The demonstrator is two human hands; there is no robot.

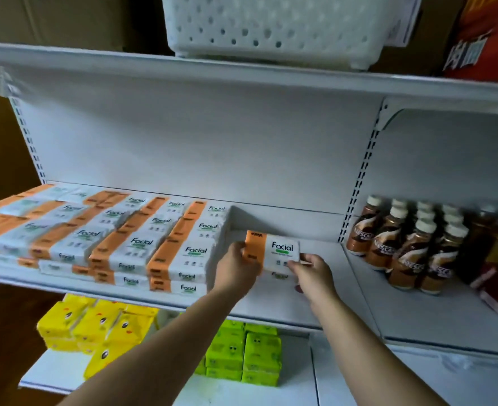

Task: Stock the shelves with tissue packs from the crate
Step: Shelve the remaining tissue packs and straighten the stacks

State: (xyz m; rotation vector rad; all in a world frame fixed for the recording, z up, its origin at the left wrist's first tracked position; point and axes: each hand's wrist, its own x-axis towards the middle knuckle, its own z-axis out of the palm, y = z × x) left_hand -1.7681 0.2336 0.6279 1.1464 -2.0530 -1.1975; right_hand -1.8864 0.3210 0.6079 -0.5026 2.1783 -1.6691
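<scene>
An orange and white "Facial" tissue pack [274, 249] is held between both hands above the bare right part of the white middle shelf [324, 306]. My left hand [236, 269] grips its orange left end. My right hand [310, 268] pinches its white right end. A second pack seems to lie under it, mostly hidden. To the left stand several rows of the same stacked tissue packs [142, 244], filling that side of the shelf. No crate with packs is in view.
A white perforated basket [274, 24] sits on the top shelf. Brown Nescafe bottles [411, 247] fill the neighbouring shelf bay on the right. On the lower shelf lie yellow tissue packs [95, 326] and green tissue packs [247, 353].
</scene>
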